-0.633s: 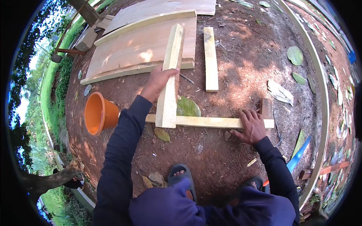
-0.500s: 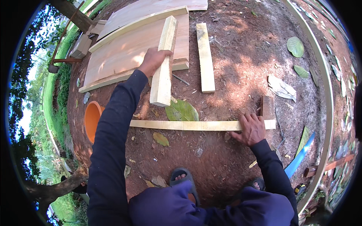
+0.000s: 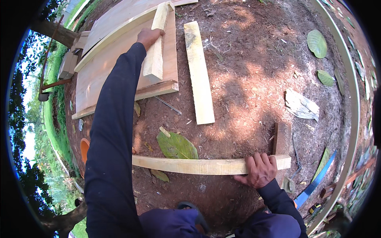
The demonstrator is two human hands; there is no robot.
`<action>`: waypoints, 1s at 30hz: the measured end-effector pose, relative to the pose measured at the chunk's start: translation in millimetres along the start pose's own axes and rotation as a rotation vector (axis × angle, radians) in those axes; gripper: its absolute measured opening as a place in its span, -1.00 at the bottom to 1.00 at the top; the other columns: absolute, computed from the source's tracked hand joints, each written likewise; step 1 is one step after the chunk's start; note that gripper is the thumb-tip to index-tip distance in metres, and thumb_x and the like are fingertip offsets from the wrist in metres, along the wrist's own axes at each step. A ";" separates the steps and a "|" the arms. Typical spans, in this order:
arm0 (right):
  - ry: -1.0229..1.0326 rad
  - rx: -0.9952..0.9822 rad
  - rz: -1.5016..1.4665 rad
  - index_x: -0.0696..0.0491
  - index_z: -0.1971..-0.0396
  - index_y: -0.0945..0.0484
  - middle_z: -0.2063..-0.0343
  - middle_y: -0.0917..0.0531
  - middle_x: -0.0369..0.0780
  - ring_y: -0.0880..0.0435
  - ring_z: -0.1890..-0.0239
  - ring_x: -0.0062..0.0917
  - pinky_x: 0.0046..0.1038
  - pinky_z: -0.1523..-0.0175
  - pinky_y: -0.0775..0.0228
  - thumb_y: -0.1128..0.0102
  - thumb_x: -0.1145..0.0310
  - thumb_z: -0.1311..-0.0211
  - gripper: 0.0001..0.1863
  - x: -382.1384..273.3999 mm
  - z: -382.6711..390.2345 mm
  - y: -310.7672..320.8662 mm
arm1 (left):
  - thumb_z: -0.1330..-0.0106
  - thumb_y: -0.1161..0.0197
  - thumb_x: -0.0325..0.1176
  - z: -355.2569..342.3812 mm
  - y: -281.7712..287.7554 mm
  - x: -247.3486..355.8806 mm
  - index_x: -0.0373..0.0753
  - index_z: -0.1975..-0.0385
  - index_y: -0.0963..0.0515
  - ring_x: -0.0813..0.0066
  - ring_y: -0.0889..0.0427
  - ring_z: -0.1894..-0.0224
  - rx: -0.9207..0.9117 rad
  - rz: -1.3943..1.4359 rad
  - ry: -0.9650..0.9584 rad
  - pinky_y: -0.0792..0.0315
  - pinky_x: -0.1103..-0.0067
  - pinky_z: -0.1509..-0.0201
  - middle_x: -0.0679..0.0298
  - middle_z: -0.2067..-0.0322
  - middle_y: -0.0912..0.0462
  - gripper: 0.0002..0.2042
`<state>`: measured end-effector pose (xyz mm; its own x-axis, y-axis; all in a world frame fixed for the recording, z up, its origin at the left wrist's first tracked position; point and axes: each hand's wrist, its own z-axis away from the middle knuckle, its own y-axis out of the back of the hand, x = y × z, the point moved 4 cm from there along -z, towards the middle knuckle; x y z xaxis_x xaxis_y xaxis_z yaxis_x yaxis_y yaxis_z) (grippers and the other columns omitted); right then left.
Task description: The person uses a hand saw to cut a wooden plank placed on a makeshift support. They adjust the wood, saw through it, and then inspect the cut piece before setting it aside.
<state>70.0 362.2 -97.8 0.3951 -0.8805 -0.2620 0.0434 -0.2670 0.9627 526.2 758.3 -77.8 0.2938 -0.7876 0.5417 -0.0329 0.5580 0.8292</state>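
My left hand [image 3: 151, 37], arm stretched far forward, is closed around a short squared wooden beam [image 3: 158, 55]. That beam is over the plywood panel [image 3: 113, 65], which has pale battens along its edges; whether it touches the panel I cannot tell. Close to my knees, my right hand [image 3: 262, 170] grips a long pale batten [image 3: 198, 166] near its right end. A brown wood block [image 3: 282, 137] lies against that end. My left sleeve hides the batten's other end. Between the panel and the batten, a loose pale board [image 3: 198, 71] lies on the soil.
A blue-bladed handsaw [image 3: 316, 182] lies at the right, beside a long curving pale strip [image 3: 353, 99]. A tape measure [image 3: 315, 208] is below it. An orange bucket [image 3: 84, 152] stands at the left, partly behind my arm. A hoe-like tool [image 3: 49, 85] leans by the tree.
My left hand has carried the short beam forward, farther over the plywood panel. My right hand stays on the batten. The whole view has shifted, so the ground things sit lower.
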 end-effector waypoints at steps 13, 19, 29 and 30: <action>-0.014 -0.026 0.006 -0.01 0.26 -0.68 0.40 -0.53 -0.30 -0.53 0.33 -0.39 -0.30 0.14 -0.27 -0.16 -0.55 -0.04 -0.21 4.7 9.2 -16.2 | -0.22 -0.38 -0.19 -18.0 -52.8 -30.3 -0.52 0.07 -0.64 0.25 -0.78 0.29 -0.007 0.138 -0.123 -0.62 0.39 0.17 0.03 0.25 -0.76 -0.54; 0.031 0.047 0.039 -0.05 0.43 -0.61 0.47 -0.54 -0.33 -0.55 0.40 -0.45 -0.36 0.24 -0.30 -0.17 -0.46 -0.10 -0.33 -0.5 0.2 -4.6 | -0.16 -0.41 -0.13 -26.9 -50.8 -42.7 -0.52 0.01 -0.63 0.14 -0.79 0.21 -0.018 0.207 -0.106 -0.63 0.35 0.07 -0.07 0.17 -0.76 -0.45; 0.029 0.007 0.009 -0.06 0.40 -0.61 0.48 -0.50 -0.31 -0.55 0.38 -0.39 -0.29 0.19 -0.30 -0.34 -0.47 0.06 -0.32 -3.2 3.9 -9.8 | -0.13 -0.40 -0.07 24.5 -41.5 -37.4 -0.41 -0.10 -0.59 -0.11 -0.66 -0.17 0.174 0.134 -0.061 -0.49 0.28 -0.28 -0.22 -0.02 -0.70 -0.39; 0.038 0.025 0.012 -0.07 0.41 -0.60 0.48 -0.50 -0.32 -0.56 0.37 -0.40 -0.29 0.19 -0.30 -0.34 -0.48 0.07 -0.31 -1.8 4.5 -8.2 | -0.12 -0.41 -0.10 21.9 -43.9 -46.3 -0.45 -0.02 -0.62 -0.09 -0.69 -0.10 0.201 0.200 -0.079 -0.51 0.30 -0.21 -0.19 0.04 -0.72 -0.43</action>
<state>64.8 364.2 -105.6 0.4300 -0.8682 -0.2476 0.0154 -0.2671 0.9635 493.1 764.6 -136.3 0.1878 -0.6893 0.6997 -0.2738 0.6474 0.7113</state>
